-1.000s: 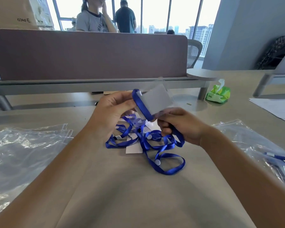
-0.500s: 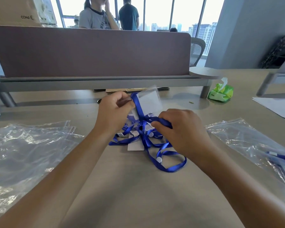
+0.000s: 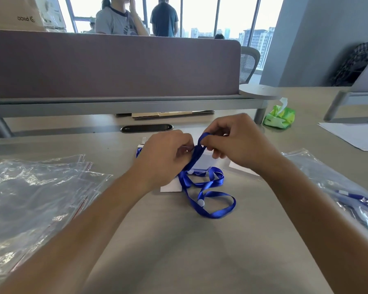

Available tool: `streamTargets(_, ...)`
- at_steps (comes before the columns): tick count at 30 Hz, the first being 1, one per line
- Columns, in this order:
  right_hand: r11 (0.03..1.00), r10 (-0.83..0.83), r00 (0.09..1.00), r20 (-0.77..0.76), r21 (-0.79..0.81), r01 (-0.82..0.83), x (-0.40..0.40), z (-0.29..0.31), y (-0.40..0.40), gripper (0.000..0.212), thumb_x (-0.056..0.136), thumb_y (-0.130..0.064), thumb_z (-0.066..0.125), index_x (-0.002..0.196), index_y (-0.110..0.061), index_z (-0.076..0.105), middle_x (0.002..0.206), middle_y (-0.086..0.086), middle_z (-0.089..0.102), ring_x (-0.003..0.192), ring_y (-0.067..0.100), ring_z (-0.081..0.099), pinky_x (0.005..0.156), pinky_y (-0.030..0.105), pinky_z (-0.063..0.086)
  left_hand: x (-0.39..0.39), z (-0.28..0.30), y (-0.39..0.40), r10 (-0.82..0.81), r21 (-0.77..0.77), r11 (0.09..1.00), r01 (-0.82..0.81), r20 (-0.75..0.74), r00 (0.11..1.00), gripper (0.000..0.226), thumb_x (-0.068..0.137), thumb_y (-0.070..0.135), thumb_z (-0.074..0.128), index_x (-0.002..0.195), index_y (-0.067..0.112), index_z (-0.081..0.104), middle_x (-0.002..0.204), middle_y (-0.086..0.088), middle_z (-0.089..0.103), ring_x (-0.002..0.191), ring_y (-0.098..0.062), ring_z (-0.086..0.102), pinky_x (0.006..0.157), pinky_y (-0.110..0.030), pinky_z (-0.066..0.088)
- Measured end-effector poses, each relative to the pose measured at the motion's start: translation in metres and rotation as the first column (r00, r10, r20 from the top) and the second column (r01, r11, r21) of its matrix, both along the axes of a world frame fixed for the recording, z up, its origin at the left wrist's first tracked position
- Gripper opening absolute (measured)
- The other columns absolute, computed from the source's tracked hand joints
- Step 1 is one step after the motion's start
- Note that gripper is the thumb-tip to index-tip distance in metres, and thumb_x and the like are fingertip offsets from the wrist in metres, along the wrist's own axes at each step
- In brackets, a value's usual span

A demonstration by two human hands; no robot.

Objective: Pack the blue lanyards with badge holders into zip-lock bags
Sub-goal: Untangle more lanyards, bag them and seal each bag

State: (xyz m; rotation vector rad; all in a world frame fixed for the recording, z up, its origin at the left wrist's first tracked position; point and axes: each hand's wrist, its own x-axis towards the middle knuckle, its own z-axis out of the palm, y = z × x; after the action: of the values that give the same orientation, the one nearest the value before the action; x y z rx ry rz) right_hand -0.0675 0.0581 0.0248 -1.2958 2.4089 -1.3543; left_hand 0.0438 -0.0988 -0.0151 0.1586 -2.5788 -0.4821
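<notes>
hands meet right over the pile, so this looks like the gather-and-fold step before anything goes in a bag. right hand point(image 3: 238, 143) has its thumb and forefinger pinched on a raised fold of the blue lanyard point(image 3: 202, 187), lifted just above the table point(image 3: 179, 251). left hand point(image 3: 164, 158) is curled in beside it, fingertips tucked against the same strap right next to the right thumb; looks like it's pinching the ribbon or the badge holder point(image 3: 202, 161) edge, but the knuckles hide the actual contact so i can't tell which.

the clear holder with its white card sits directly under both sets of fingers, and the rest of the ribbon trails toward the wrists in a couple of loose loops flat on the table. more white cards poke out from under the left palm.

my take on doing this well: don't just yank upward, the loops below the fingers cross each other and would probably snag or drag the other holders along. feed the strap through the pinch a bit at a time and stack the loops against the holder so it ends up a flat bundle.

empty zip-lock bags point(image 3: 34, 194) lie outside the left forearm, and a filled bag point(image 3: 353, 198) outside the right one, so a tidy bundle only has a short hop left.
</notes>
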Motion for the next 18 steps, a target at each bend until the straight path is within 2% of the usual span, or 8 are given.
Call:
streamTargets(3,0.999,-0.003,0.999,0.041,0.039,0.002,-0.007,0.002,-0.005,0.008,0.090,-0.009,0.073,0.089,-0.015,0.079,0.071,-0.002,0.075,0.056,0.003,0.065,0.052,0.017,0.049,0.002,0.002,-0.002,-0.049,-0.082,0.995,0.049,0.003,0.999,0.007,0.095,0.020,0.064,0.100,0.018,0.069,0.092,0.003,0.066,0.082,-0.020,0.061,0.080,-0.042,0.054)
streamTargets(5,0.999,-0.009,0.998,0.055,0.051,0.006,-0.010,-0.001,-0.009,0.009,0.089,-0.008,0.074,0.090,-0.016,0.080,0.073,-0.002,0.075,0.057,0.001,0.063,0.054,0.015,0.048,0.004,0.002,-0.006,-0.101,-0.150,0.984,0.096,-0.026,0.995,0.010,0.093,0.021,0.060,0.093,0.016,0.070,0.084,0.003,0.063,0.074,-0.021,0.059,0.074,-0.046,0.053)
streamTargets(8,0.999,-0.042,0.997,0.070,-0.006,0.042,-0.014,-0.008,-0.013,0.013,0.082,-0.008,0.081,0.084,-0.018,0.073,0.073,0.003,0.075,0.059,0.009,0.065,0.063,0.027,0.053,0.005,0.002,-0.007,-0.117,-0.187,0.976,0.108,-0.039,0.992,0.018,0.088,0.025,0.053,0.089,0.017,0.069,0.081,0.004,0.062,0.070,-0.020,0.056,0.070,-0.045,0.050)
streamTargets(10,0.996,-0.078,0.996,0.033,-0.034,0.079,-0.016,-0.015,-0.013,0.020,0.078,-0.009,0.084,0.076,-0.022,0.069,0.074,0.000,0.072,0.061,0.012,0.063,0.065,0.030,0.054,0.004,0.002,-0.008,-0.121,-0.164,0.980,0.110,-0.065,0.990,0.017,0.088,0.025,0.054,0.089,0.017,0.069,0.081,0.004,0.062,0.069,-0.019,0.056,0.069,-0.046,0.050)
streamTargets(14,0.997,-0.063,0.996,0.067,-0.029,0.065,-0.016,-0.021,-0.009,0.018,0.081,-0.006,0.081,0.074,-0.020,0.072,0.070,-0.002,0.073,0.059,0.006,0.062,0.059,0.017,0.048,0.004,0.003,-0.008,-0.141,-0.119,0.984,0.132,-0.065,0.988,0.014,0.089,0.022,0.060,0.090,0.016,0.073,0.083,0.003,0.064,0.070,-0.019,0.059,0.068,-0.046,0.052)
streamTargets(16,0.998,-0.046,0.993,0.108,-0.035,0.051,-0.015,-0.018,-0.007,0.015,0.083,-0.006,0.081,0.076,-0.018,0.075,0.069,-0.003,0.074,0.057,0.003,0.064,0.054,0.011,0.046,0.004,0.001,-0.007,-0.160,-0.165,0.974,0.153,-0.032,0.987,0.009,0.089,0.014,0.066,0.092,0.015,0.075,0.084,0.002,0.066,0.070,-0.017,0.059,0.068,-0.045,0.053)
streamTargets(18,0.999,-0.027,0.993,0.113,-0.035,0.031,-0.015,-0.016,-0.007,0.011,0.083,-0.008,0.083,0.078,-0.017,0.078,0.069,-0.002,0.075,0.058,0.004,0.064,0.055,0.012,0.047,0.003,-0.001,-0.007,-0.155,-0.221,0.964,0.151,0.001,0.988,0.011,0.088,0.012,0.067,0.095,0.016,0.075,0.084,0.003,0.066,0.071,-0.018,0.060,0.071,-0.046,0.053)
